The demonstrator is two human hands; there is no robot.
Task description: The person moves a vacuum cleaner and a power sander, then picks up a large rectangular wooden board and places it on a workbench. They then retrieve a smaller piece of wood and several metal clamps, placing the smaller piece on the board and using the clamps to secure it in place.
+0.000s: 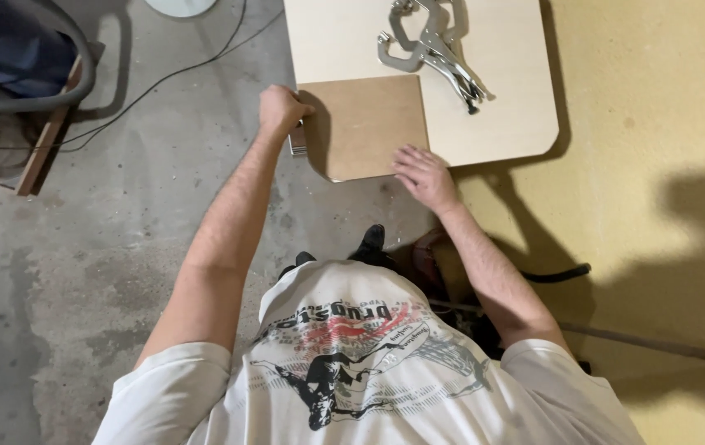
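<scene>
- A brown board (pixel 366 125) is lying flat on the near left corner of a pale wooden tabletop (pixel 505 99), its rounded corner lining up with the tabletop's own corner.
- The left hand (pixel 281 108) is curling into a loose fist against the brown board's left edge, thumb side toward the board; whether the fingers are wrapping under the edge cannot be told.
- Just below that hand, at the brown board's left edge, a small grey metal part (pixel 297 147) is showing, too hidden to identify.
- The right hand (pixel 423 175) is resting open and flat, fingers spread, on the brown board's near right corner, pressing down and gripping nothing.
- A pair of silver locking C-clamps (pixel 433 48) is lying on the tabletop beyond the brown board and to its right, well apart from both hands.
- The person is wearing a white printed T-shirt (pixel 360 363), standing just on the near side of the brown board.
- Left of the brown board, a grey concrete floor (pixel 80 272) is carrying a black cable (pixel 163 78) and a grey hose (pixel 47 91).
- Right of the brown board, a yellow surface (pixel 657 99) is catching shadows.
</scene>
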